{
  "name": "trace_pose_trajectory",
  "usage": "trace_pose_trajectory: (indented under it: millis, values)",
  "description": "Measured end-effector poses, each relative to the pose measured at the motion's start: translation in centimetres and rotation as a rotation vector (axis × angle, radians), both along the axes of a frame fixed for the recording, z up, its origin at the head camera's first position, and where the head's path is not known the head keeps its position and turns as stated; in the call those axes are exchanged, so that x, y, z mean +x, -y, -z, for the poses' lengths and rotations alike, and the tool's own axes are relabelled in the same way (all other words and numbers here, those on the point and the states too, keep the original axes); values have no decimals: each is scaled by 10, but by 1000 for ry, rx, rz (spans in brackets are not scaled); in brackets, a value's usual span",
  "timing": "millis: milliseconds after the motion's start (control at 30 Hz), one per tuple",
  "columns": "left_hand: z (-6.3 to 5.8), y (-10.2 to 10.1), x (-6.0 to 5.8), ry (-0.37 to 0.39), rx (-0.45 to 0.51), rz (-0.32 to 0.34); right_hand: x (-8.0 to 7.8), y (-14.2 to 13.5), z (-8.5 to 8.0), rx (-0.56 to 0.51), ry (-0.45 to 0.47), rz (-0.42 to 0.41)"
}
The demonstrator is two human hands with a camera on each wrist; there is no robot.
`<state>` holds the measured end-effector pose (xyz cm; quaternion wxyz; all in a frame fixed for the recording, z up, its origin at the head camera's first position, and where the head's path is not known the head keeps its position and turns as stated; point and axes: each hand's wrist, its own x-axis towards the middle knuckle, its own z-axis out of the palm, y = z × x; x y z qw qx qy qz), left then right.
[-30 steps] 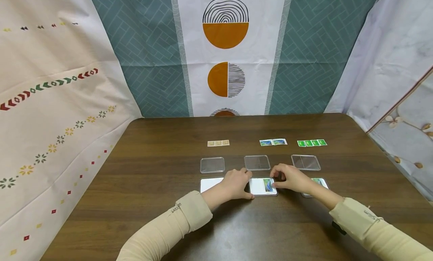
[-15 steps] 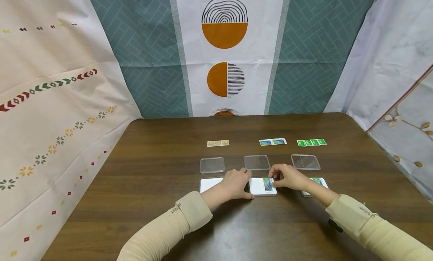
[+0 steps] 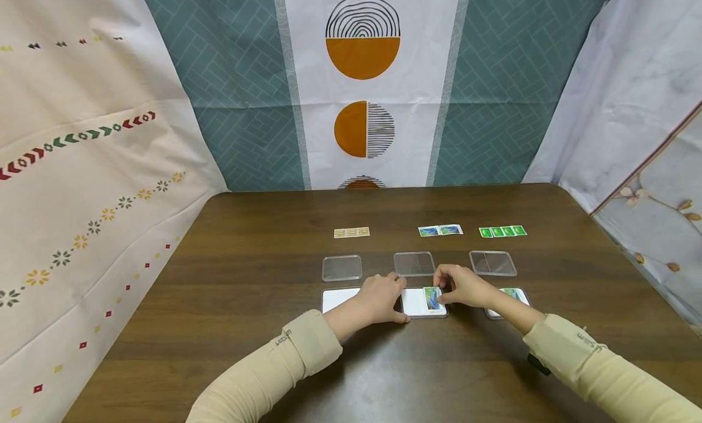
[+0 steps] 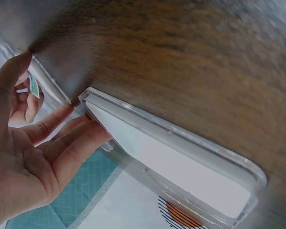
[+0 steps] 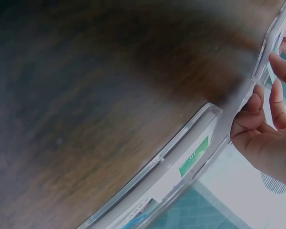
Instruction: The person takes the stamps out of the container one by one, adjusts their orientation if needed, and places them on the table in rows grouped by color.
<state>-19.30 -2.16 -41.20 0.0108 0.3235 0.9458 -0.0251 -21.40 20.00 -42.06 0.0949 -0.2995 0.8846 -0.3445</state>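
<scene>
In the head view, a flat clear case (image 3: pixel 412 302) with a white insert lies in the middle of the near row. My left hand (image 3: pixel 379 298) grips its left end, thumb at the near edge and fingers at the far edge. A blue-green stamp (image 3: pixel 431 298) lies over the right part of that insert. My right hand (image 3: pixel 465 286) pinches the stamp's right side between thumb and fingers. The left wrist view shows the stamp (image 4: pixel 34 86) tilted at the right hand's fingertips. Whether it touches the insert is hard to tell.
Another white-filled case (image 3: pixel 337 298) lies left, partly behind the left wrist. A case with stamps (image 5: pixel 193 157) lies right. Behind are clear lids (image 3: pixel 342 268), then rows of tan stamps (image 3: pixel 351 232), blue stamps (image 3: pixel 440 230) and green stamps (image 3: pixel 503 231).
The right forearm has shifted slightly left. The right hand keeps its pinch on the stamp, and the left hand stays on the case. The head view has drifted a little.
</scene>
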Motion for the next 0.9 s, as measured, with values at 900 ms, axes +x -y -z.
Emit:
trace_pose_trajectory:
  millis: [900]
  values:
    - [1, 0, 0, -13, 0, 5, 9, 1, 5, -143, 1, 103]
